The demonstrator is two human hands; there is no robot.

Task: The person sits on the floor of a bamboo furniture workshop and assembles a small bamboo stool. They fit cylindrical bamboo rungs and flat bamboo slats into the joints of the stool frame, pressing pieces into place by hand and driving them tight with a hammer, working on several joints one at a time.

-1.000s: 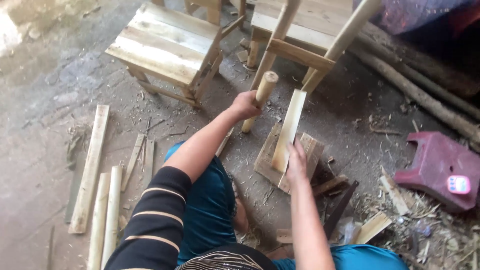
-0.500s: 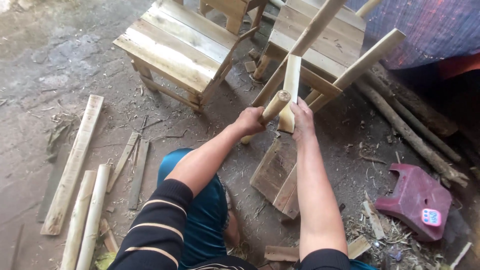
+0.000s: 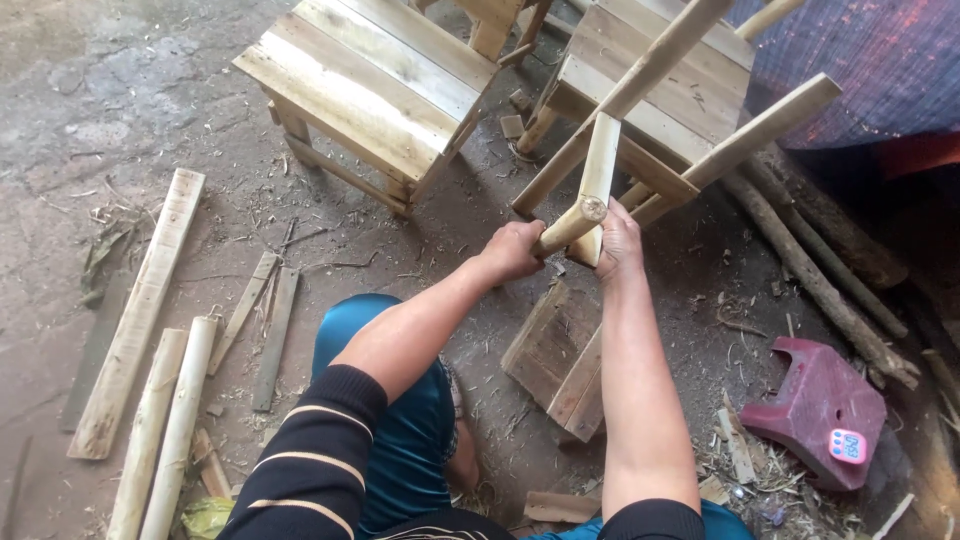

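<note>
My left hand (image 3: 512,250) grips a short round wooden stick (image 3: 570,225) near its lower end, with the cut end pointing up and to the right. My right hand (image 3: 618,240) holds a flat pale wooden slat (image 3: 598,178) upright by its lower part, just beside the stick. Stick and slat touch or nearly touch at the top of my hands. Below them on the ground lies a wooden block (image 3: 560,355) made of joined boards. Both forearms reach forward from my lap.
A small wooden stool (image 3: 370,80) stands at the upper left, and an overturned stool frame (image 3: 680,110) lies behind my hands. Loose slats and round sticks (image 3: 150,340) lie at the left. Rough branches (image 3: 820,280) and a red plastic stool (image 3: 820,405) are at the right.
Both hands have lifted from the block, bringing the stick and the slat up and together. The view has shifted forward towards the stools.
</note>
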